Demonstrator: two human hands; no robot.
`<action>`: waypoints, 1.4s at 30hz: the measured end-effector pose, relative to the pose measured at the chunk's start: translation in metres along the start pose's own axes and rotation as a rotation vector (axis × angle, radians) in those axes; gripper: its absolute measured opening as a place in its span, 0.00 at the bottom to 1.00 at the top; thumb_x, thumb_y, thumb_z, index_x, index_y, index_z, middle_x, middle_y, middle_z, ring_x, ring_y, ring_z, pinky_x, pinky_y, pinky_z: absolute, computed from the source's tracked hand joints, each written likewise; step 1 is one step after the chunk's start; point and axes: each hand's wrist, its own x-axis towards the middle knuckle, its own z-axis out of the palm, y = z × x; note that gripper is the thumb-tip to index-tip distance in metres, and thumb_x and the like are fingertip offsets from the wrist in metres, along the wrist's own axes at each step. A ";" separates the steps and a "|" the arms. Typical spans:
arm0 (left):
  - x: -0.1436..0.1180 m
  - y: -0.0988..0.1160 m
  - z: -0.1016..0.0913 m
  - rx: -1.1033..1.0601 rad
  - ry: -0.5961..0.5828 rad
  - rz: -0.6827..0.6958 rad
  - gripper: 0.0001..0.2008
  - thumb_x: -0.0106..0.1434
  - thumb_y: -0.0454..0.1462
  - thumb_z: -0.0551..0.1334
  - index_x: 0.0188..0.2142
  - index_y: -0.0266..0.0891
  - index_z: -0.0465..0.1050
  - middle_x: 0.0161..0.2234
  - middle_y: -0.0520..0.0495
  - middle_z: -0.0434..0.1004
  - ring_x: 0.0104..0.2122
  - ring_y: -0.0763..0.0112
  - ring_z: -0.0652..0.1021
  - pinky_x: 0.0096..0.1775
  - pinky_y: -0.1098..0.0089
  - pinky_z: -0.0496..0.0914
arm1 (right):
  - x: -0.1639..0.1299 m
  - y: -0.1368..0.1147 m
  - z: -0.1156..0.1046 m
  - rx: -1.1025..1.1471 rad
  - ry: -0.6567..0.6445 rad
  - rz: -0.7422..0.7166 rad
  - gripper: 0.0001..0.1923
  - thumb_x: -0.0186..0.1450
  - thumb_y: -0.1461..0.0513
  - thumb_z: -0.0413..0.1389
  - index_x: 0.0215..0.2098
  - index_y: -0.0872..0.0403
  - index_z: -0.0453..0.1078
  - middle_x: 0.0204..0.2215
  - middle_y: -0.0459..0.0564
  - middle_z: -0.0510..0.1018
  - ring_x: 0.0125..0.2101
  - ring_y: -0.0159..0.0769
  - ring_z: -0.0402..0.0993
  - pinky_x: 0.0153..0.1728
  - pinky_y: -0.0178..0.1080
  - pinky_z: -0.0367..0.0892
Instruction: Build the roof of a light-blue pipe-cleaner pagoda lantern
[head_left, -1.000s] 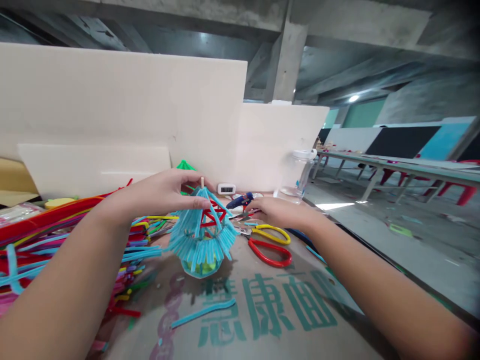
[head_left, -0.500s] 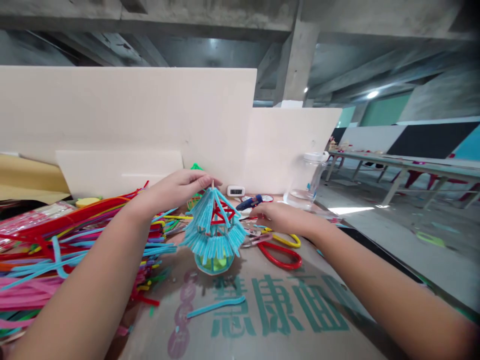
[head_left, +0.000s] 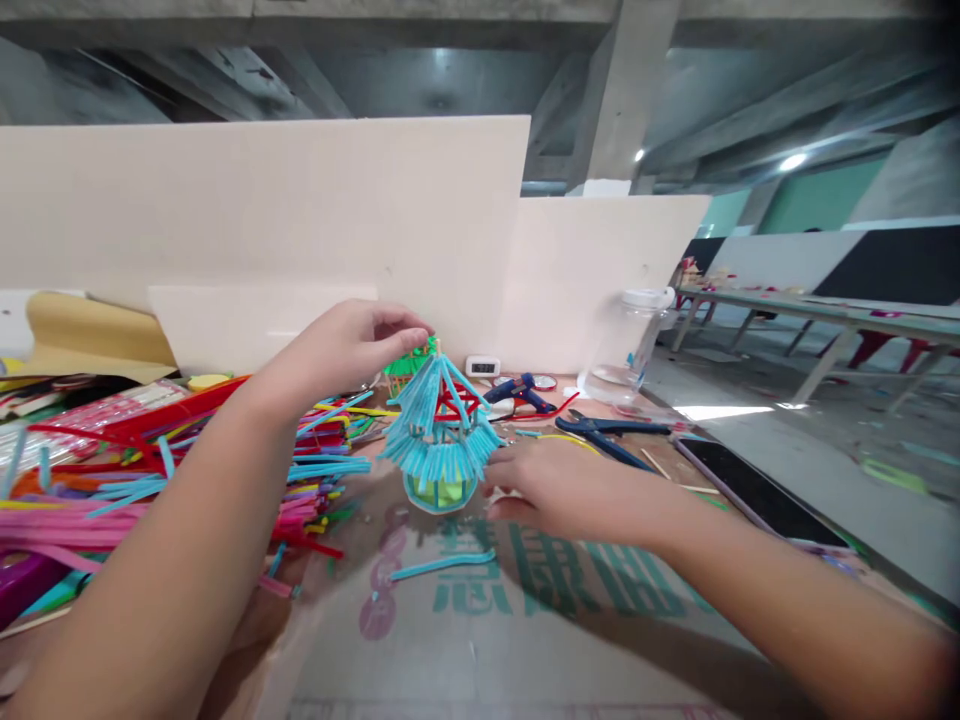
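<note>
A model pavilion of light-blue pipe cleaners (head_left: 442,445) stands upright on the board, with red strips in its upper frame and a yellow-green base inside. My left hand (head_left: 371,340) reaches to its peak, thumb and fingertips closed at the tip; the exact contact is partly hidden. Low on the pavilion's right side is my right hand (head_left: 547,485), its fingers bent and apart, with nothing visible in them. Whether its fingertips touch the model I cannot tell. A loose blue pipe cleaner (head_left: 444,566) lies in front. Behind the peak shows a green-roofed model (head_left: 405,368).
Many coloured pipe cleaners (head_left: 112,500) are heaped at left. Toward the right lie a blue glue gun (head_left: 521,390), dark-blue pliers (head_left: 607,430) and a phone (head_left: 757,490). A small digital clock (head_left: 482,366) and a clear water jug (head_left: 622,350) stand near the white panel (head_left: 300,220).
My right hand has moved from beside the glue gun down and nearer to the pavilion, now covering where the red-handled scissors lay. My left hand stays at the peak. The view has shifted.
</note>
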 end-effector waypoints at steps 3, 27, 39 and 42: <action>-0.004 0.001 0.000 -0.013 0.007 -0.009 0.17 0.65 0.47 0.57 0.43 0.39 0.79 0.35 0.49 0.82 0.33 0.68 0.77 0.31 0.72 0.66 | 0.005 -0.019 0.017 0.023 0.014 -0.075 0.13 0.69 0.54 0.55 0.41 0.53 0.74 0.37 0.51 0.79 0.39 0.40 0.74 0.37 0.37 0.62; 0.003 0.000 0.030 -0.044 0.055 -0.029 0.16 0.64 0.48 0.59 0.38 0.39 0.77 0.26 0.51 0.76 0.24 0.71 0.73 0.27 0.72 0.64 | 0.025 -0.035 0.034 1.156 0.634 0.411 0.16 0.67 0.49 0.52 0.32 0.52 0.60 0.14 0.36 0.65 0.16 0.27 0.59 0.19 0.31 0.54; 0.001 -0.005 0.027 -0.045 0.015 0.000 0.17 0.65 0.50 0.57 0.38 0.40 0.76 0.26 0.50 0.77 0.27 0.68 0.75 0.28 0.71 0.65 | 0.032 -0.029 0.027 1.026 0.640 0.461 0.13 0.66 0.51 0.55 0.32 0.52 0.64 0.15 0.37 0.65 0.16 0.29 0.63 0.20 0.32 0.57; 0.000 -0.006 0.026 -0.037 0.020 -0.009 0.17 0.64 0.50 0.58 0.38 0.39 0.76 0.27 0.50 0.77 0.27 0.68 0.75 0.28 0.71 0.65 | 0.034 -0.029 0.025 1.003 0.606 0.455 0.11 0.65 0.53 0.55 0.32 0.52 0.66 0.17 0.39 0.67 0.18 0.29 0.64 0.20 0.32 0.56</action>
